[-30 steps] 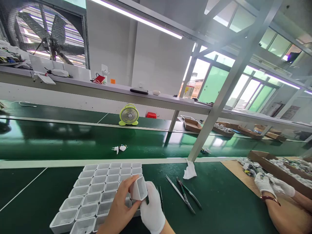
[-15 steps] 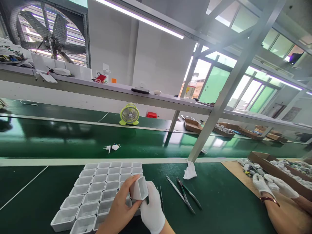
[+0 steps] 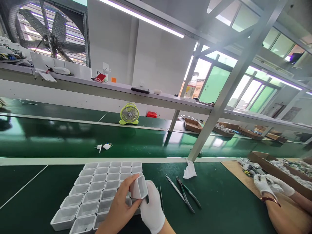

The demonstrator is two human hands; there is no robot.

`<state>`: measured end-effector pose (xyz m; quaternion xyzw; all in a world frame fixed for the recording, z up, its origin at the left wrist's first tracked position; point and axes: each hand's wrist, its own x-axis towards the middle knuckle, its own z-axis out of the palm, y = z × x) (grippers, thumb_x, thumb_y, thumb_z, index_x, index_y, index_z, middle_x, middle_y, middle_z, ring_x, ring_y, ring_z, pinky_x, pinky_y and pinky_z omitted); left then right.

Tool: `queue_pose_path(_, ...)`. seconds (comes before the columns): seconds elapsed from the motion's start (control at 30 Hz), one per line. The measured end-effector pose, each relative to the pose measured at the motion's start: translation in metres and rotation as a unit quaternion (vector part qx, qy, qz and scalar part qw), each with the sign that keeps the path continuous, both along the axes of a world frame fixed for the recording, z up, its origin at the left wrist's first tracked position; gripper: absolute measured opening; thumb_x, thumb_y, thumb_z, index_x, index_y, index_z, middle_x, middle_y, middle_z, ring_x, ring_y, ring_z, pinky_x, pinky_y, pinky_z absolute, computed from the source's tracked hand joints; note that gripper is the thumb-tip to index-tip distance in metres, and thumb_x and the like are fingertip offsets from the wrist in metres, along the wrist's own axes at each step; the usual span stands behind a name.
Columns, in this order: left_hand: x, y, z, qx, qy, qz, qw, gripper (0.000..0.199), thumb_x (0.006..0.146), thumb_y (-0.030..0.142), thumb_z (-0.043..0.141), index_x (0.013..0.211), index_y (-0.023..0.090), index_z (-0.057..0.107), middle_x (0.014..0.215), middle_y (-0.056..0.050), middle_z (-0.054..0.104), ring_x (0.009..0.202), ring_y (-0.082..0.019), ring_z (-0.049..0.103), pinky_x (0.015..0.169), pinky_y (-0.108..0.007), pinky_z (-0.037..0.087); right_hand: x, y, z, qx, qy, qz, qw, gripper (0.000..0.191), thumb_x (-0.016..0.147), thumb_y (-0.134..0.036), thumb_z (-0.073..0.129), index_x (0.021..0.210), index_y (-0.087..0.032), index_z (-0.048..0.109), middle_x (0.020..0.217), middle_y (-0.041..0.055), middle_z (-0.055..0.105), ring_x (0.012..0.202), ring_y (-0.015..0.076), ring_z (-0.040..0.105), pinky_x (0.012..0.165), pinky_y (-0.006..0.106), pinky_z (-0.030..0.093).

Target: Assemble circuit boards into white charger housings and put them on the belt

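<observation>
My bare left hand (image 3: 122,206) grips a small white open box (image 3: 139,188) from its left side, thumb below and fingers above. On the box's right side my right hand (image 3: 153,208), in a white glove, closes against it. The box is tilted, its opening turned partly toward me. Both hands are over the right part of a grid of white square cups (image 3: 89,196) on the green table. Thin tweezers (image 3: 161,198) lie just right of my glove, partly hidden by it. Farther right are long tweezers (image 3: 179,191) and green-handled pliers (image 3: 186,194).
A crumpled white cloth (image 3: 189,169) lies by a slanted metal post (image 3: 212,117). Small white plug parts (image 3: 106,146) sit on the green conveyor (image 3: 73,136). At right, another person's gloved hands (image 3: 264,185) handle parts beside a cardboard box (image 3: 259,157). A green fan (image 3: 130,114) stands behind.
The plug parts on the conveyor have shifted left. The other person's gloved hands have moved slightly. My hands and the box have barely moved.
</observation>
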<state>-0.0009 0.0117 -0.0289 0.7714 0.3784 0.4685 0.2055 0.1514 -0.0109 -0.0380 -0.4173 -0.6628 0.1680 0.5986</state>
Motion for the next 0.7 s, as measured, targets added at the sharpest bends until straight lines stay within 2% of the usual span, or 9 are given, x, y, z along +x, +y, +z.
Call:
queue_pose_path(0.3,0.0010,0.0007,-0.0007,-0.002,0.007,-0.003,1.000,0.060,0.089,0.018,0.057,0.144,0.032,0.041,0.145,-0.010,0.051,0.131,-0.030,0.055,0.104,-0.045,0.054,-0.0004,0.0006,0.0008,-0.005,0.002,0.006,1.000,0.027,0.091,-0.016,0.050,0.112,-0.024,0.065,0.101,0.0063,0.066,0.089,0.0195,0.066,0.079,0.032,0.055)
queue_pose_path(0.5,0.0021,-0.0010,-0.0013,0.000,0.007,0.022,1.000,0.056,0.090,0.025,0.061,0.143,0.034,0.041,0.142,-0.008,0.053,0.125,-0.028,0.058,0.098,-0.042,0.057,0.0005,0.0000,0.0005,-0.015,-0.007,0.006,1.000,0.030,0.095,-0.018,0.047,0.119,-0.027,0.063,0.106,0.0060,0.066,0.094,0.0194,0.066,0.082,0.032,0.054)
queue_pose_path(0.7,0.0027,-0.0013,0.0043,0.007,0.006,0.020,1.000,0.057,0.089,0.022,0.059,0.143,0.032,0.044,0.141,-0.009,0.055,0.126,-0.029,0.059,0.103,-0.047,0.054,0.0006,0.0003,0.0012,-0.002,-0.014,-0.015,1.000,0.033,0.091,-0.013,0.046,0.117,-0.025,0.064,0.103,0.0064,0.067,0.091,0.0195,0.066,0.080,0.032,0.055)
